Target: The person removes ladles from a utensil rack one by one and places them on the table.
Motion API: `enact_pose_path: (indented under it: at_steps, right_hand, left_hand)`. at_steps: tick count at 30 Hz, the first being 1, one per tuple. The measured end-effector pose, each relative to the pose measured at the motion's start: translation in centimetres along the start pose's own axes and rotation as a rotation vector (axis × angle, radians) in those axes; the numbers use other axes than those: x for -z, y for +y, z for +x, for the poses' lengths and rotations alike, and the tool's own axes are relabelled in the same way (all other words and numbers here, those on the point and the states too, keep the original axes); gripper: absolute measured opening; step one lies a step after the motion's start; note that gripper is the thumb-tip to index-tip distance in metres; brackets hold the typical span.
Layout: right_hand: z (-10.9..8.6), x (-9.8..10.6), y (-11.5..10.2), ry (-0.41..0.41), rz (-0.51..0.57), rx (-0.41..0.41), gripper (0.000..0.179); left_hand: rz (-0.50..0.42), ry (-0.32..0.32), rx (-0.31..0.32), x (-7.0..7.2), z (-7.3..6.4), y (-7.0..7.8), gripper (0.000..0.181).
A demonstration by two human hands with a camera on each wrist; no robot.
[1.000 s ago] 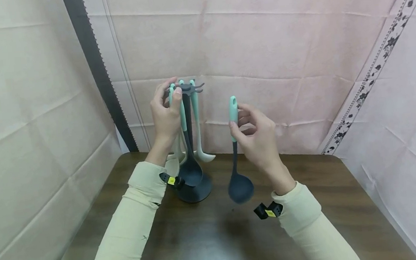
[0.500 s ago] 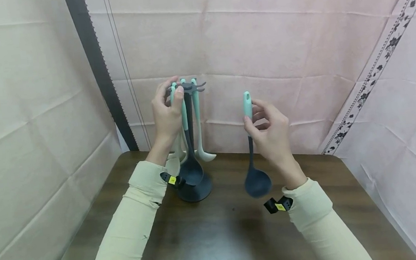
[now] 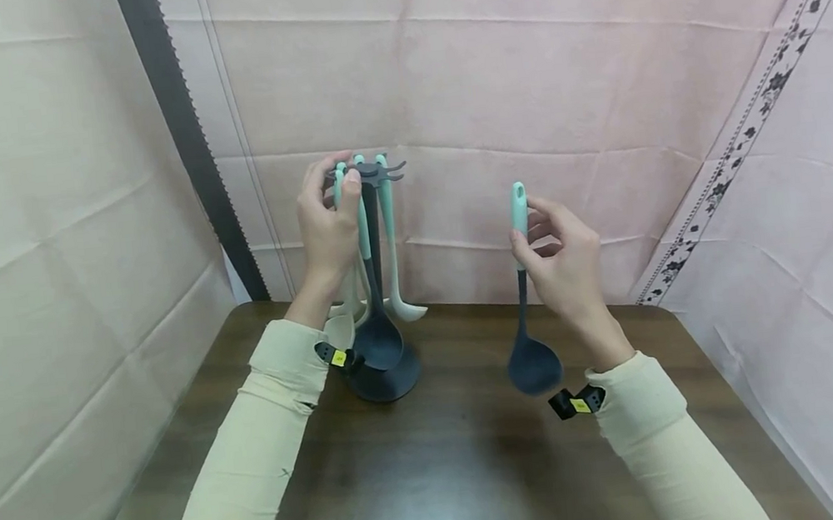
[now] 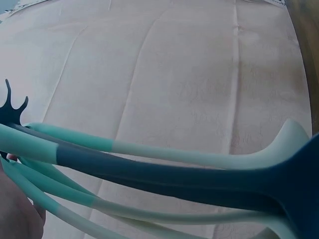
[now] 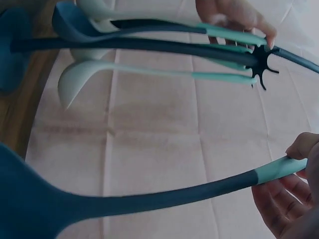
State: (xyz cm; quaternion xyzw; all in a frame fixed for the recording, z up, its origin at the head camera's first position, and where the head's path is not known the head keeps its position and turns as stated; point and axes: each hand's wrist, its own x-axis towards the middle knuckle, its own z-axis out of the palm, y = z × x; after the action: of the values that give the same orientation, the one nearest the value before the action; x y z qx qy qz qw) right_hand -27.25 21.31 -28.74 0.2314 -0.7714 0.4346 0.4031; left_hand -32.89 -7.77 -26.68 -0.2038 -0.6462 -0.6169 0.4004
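Note:
My left hand (image 3: 331, 230) grips the top of a dark utensil stand (image 3: 398, 381), its thumb over the hooked crown and its fingers behind. Several mint-handled utensils hang from the hooks, including a dark ladle (image 3: 380, 345) at the front and a pale ladle (image 3: 408, 309) at the right. Part of this cluster lies behind the left wrist. To the right, my right hand (image 3: 567, 258) pinches the mint handle of another dark ladle (image 3: 535, 366), thumb in front and fingers behind. This ladle hangs upright, bowl down, apart from the stand. The right wrist view shows its dark shaft (image 5: 199, 196) up close.
Beneath everything is a brown wooden table (image 3: 423, 485). A pale creased cloth (image 3: 521, 91) hangs along its far edge, with more cloth at the left and right sides. The stand is toward the table's back, left of centre.
My right hand has moved to the right with the ladle, widening the space between it and the stand. My left hand keeps its grip on the stand's top.

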Motion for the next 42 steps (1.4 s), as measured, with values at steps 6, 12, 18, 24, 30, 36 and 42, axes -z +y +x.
enact_pose_path:
  at_steps: [6, 12, 18, 24, 30, 36, 42]
  right_hand:
    - [-0.2, 1.1, 0.8, 0.002, -0.002, -0.029, 0.042]
    - [-0.8, 1.1, 2.5, 0.003, -0.046, -0.036, 0.042]
    - [-1.3, 1.5, 3.4, -0.009, -0.062, -0.076, 0.041]
    - [-1.5, 2.8, 4.3, -0.016, -0.123, -0.087, 0.041]
    - [-1.8, 3.9, 5.5, -0.024, -0.193, -0.092, 0.041]
    - [-2.1, 4.5, 6.8, -0.027, -0.227, -0.113, 0.039]
    - [-2.4, 5.1, 8.1, -0.026, -0.265, -0.14, 0.038]
  left_hand:
    - [0.018, -0.013, -0.022, 0.3, 0.2, -0.7, 0.054]
    - [0.025, 0.002, -0.012, 0.3, -0.2, 1.2, 0.055]
    - [0.018, -0.013, 0.012, 0.4, 0.1, 1.3, 0.056]
    - [0.003, -0.035, 0.041, 0.3, 0.0, 2.3, 0.054]
    - [0.008, -0.03, 0.043, 0.2, 0.0, 2.2, 0.054]
    - [0.009, -0.01, 0.025, 0.1, -0.1, 2.0, 0.051]
    - [-0.007, 0.005, -0.011, 0.1, 0.1, 0.6, 0.052]
